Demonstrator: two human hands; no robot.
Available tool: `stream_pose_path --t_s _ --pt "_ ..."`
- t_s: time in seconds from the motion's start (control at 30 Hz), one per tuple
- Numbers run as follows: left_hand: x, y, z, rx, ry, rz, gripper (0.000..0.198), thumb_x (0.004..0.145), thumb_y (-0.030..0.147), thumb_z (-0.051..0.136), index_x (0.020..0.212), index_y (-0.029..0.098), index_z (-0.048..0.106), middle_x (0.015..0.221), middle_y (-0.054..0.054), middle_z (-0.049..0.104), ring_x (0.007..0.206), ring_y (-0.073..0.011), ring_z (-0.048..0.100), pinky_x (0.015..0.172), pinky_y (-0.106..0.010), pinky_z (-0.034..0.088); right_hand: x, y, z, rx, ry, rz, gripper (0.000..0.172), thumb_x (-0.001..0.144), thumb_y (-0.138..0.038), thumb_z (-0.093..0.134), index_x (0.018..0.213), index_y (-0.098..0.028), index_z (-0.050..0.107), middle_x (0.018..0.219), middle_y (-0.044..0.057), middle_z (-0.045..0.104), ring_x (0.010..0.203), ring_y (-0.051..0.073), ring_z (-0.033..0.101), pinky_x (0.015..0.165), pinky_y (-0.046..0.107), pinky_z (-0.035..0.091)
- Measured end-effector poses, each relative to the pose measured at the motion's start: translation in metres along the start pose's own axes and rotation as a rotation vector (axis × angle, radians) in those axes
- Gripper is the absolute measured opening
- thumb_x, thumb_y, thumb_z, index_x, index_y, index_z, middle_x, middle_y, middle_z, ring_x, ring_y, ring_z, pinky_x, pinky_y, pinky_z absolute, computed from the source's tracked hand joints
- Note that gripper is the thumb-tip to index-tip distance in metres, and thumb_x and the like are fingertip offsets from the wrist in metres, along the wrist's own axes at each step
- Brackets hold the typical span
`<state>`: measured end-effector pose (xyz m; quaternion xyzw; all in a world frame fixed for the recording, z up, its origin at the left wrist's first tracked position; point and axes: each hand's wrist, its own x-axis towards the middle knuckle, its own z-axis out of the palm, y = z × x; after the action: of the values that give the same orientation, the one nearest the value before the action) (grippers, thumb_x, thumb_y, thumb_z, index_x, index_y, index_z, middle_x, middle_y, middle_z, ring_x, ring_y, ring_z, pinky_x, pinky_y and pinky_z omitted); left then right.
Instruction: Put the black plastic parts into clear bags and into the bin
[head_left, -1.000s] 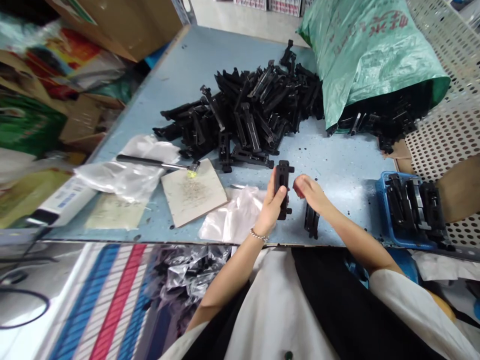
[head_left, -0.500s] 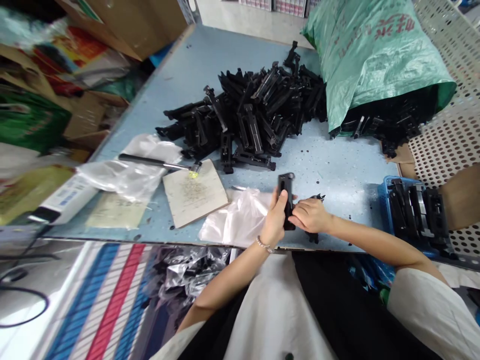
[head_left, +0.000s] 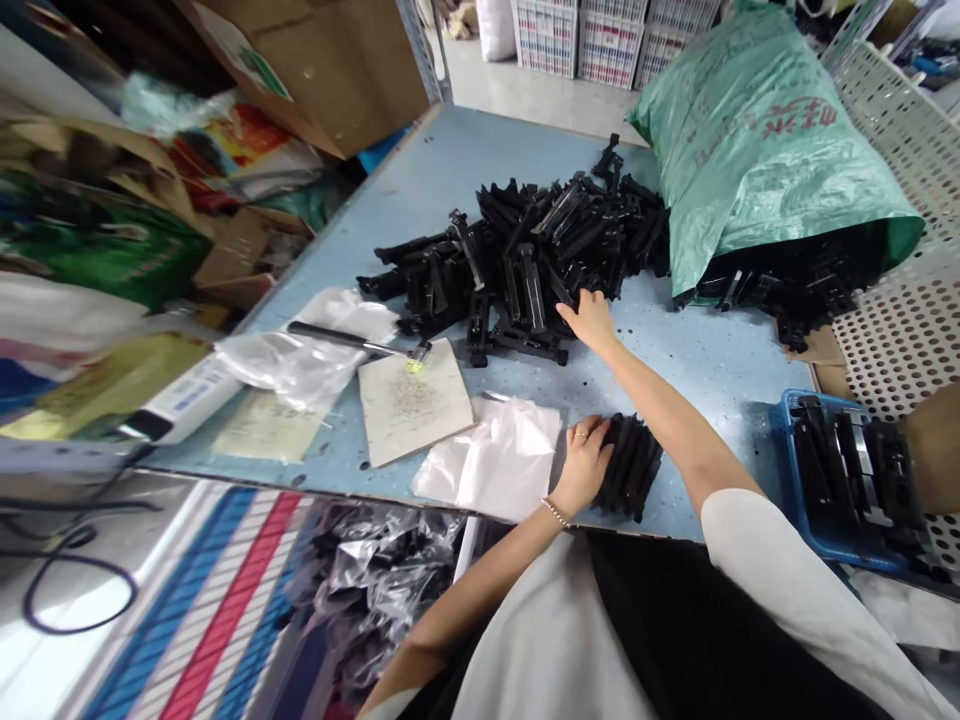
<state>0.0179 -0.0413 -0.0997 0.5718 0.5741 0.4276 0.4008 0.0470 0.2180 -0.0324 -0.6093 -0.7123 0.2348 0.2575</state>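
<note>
My left hand (head_left: 587,465) is closed against the left end of a row of slim black plastic parts (head_left: 634,468), which lie side by side at the table's front edge. Its fingers curl over the nearest part. At the near edge of a large heap of similar black parts (head_left: 532,280), my right hand (head_left: 590,318) reaches out with thumb and fingers apart. No part shows lifted in it, though the fingertips touch or nearly touch the heap. Clear plastic bags (head_left: 499,460) lie flat just left of my left hand.
A hammer (head_left: 352,340) rests with its head on a pale square board (head_left: 412,400). The green sack (head_left: 772,150) at the back right spills more black parts. A blue basket (head_left: 787,480) at the right holds several. White perforated crate walls (head_left: 885,300) stand behind it.
My left hand has brought the black part it held upright down to the row. My right hand has left the row and moved forward to the heap. The view has shifted slightly.
</note>
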Motion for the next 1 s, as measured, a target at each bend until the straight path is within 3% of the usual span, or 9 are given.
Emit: stream_pose_path --t_s 0.07,0.13,0.3,0.37,0.43,0.6,0.73,0.87,1.0 --pt "0.010 0.002 -0.010 -0.063 -0.009 -0.015 0.036 0.091 0.033 0.059 0.122 0.018 0.066 0.132 -0.016 0.063 0.127 -0.0299 0.057 0.115 -0.055 0.041 0.003 0.002 0.001 0.017 0.009 0.028 0.041 0.097 -0.047 0.052 0.117 -0.012 0.063 0.115 0.019 0.057 0.117 0.036 0.055 0.102 0.056 0.045" --pt "0.030 0.007 -0.030 -0.252 0.025 -0.094 0.042 0.090 0.042 0.063 0.125 0.020 0.064 0.128 -0.014 0.065 0.120 -0.0268 0.062 0.112 -0.051 0.045 -0.020 0.009 -0.006 0.046 0.079 -0.027 0.035 0.099 -0.042 0.048 0.113 -0.014 0.065 0.109 0.016 0.057 0.111 0.032 0.055 0.100 0.052 0.048" --pt "0.083 0.040 -0.075 -0.921 0.240 -0.210 0.052 0.082 0.057 0.071 0.122 0.026 0.057 0.118 -0.005 0.068 0.098 -0.0166 0.068 0.093 -0.036 0.055 -0.142 0.022 -0.036 -0.080 0.216 -0.473 0.040 0.099 -0.041 0.053 0.128 -0.015 0.060 0.112 0.017 0.058 0.108 0.032 0.054 0.097 0.052 0.046" --pt "0.088 0.055 -0.078 -0.989 0.183 -0.240 0.047 0.075 0.052 0.080 0.108 0.024 0.060 0.103 -0.002 0.069 0.082 -0.0133 0.067 0.077 -0.029 0.056 -0.182 0.023 -0.049 -0.094 0.116 -0.673 0.040 0.097 -0.045 0.058 0.127 -0.019 0.061 0.107 0.014 0.061 0.102 0.030 0.056 0.091 0.049 0.048" --pt "0.080 0.067 -0.075 -0.955 0.072 -0.284 0.043 0.071 0.047 0.084 0.096 0.020 0.062 0.087 0.000 0.067 0.069 -0.0115 0.064 0.064 -0.024 0.052 -0.201 0.022 -0.064 -0.044 0.043 -0.748 0.037 0.098 -0.046 0.056 0.127 -0.023 0.060 0.105 0.011 0.062 0.098 0.028 0.057 0.087 0.046 0.048" --pt "0.040 0.081 -0.062 -0.901 -0.161 -0.381 0.038 0.072 0.047 0.082 0.085 0.016 0.064 0.066 0.000 0.064 0.053 -0.0120 0.060 0.049 -0.023 0.045 -0.180 0.035 -0.090 -0.062 0.158 -0.651 0.032 0.104 -0.046 0.042 0.118 -0.023 0.059 0.105 0.012 0.060 0.099 0.029 0.053 0.086 0.047 0.045" --pt "0.023 0.090 -0.055 -0.986 -0.302 -0.527 0.043 0.071 0.051 0.081 0.083 0.013 0.065 0.072 -0.004 0.068 0.052 -0.0121 0.060 0.048 -0.025 0.047 -0.156 0.050 -0.088 -0.171 0.052 -0.735 0.041 0.102 -0.056 0.039 0.091 -0.025 0.064 0.088 0.009 0.058 0.087 0.028 0.049 0.080 0.047 0.040" --pt "0.024 0.091 -0.049 -1.029 -0.181 -0.590 0.048 0.068 0.054 0.083 0.081 0.012 0.064 0.071 -0.004 0.066 0.055 -0.0116 0.061 0.051 -0.024 0.049 -0.150 0.043 -0.081 -0.218 0.069 -0.668 0.048 0.103 -0.056 0.037 0.077 -0.024 0.060 0.079 0.009 0.056 0.082 0.027 0.048 0.077 0.045 0.038" --pt "0.034 0.087 -0.058 -1.056 0.029 -0.536 0.050 0.067 0.051 0.084 0.096 0.015 0.065 0.076 -0.001 0.067 0.058 -0.0108 0.061 0.054 -0.023 0.049 -0.176 0.030 -0.080 -0.182 0.085 -0.663 0.048 0.103 -0.060 0.033 0.092 -0.024 0.063 0.091 0.010 0.061 0.090 0.028 0.050 0.081 0.045 0.038"
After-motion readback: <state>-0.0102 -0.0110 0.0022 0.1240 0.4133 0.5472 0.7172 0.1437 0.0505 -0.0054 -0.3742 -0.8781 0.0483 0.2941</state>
